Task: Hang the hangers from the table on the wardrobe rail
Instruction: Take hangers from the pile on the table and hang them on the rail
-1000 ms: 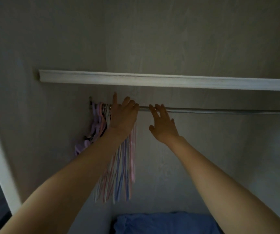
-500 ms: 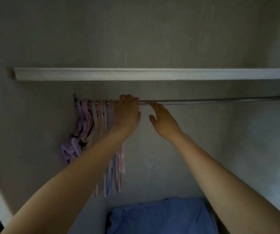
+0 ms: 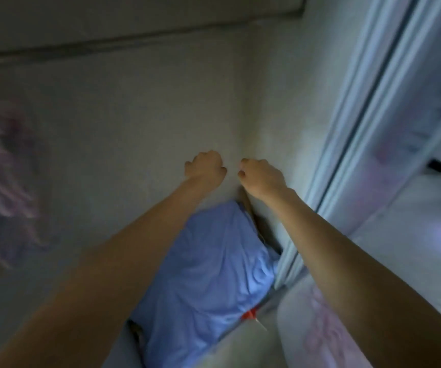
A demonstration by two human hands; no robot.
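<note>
We see the inside of a dim wardrobe, tilted and smeared by motion. Its back wall is flat, matte and grey-beige, with a faint grain. Across the top runs a long, thin, dark rail, slanting upward to the right, under a pale shelf edge.

At the far left hangs a bunch of hangers, a blurred mass of thin curved strips in lilac, pink and white; we cannot make out single hangers or where they meet the rail.

At the bottom lies a soft blue cloth bundle, wrinkled and pillow-like, with a small red tag at its lower edge. To the right stands a smooth, pale door frame with long straight ridges, and beyond it a bright, blurred room.

Both bare forearms reach forward and up from the lower corners, nearly parallel. Our left hand is curled into a loose fist, knuckles toward the back wall, its grip closed on nothing we can see. Our right hand sits just beside it, apart by a narrow gap, fingers curled inward the same way, also empty as far as we can tell. Both hands are well below the rail and well apart from the hangers.
</note>
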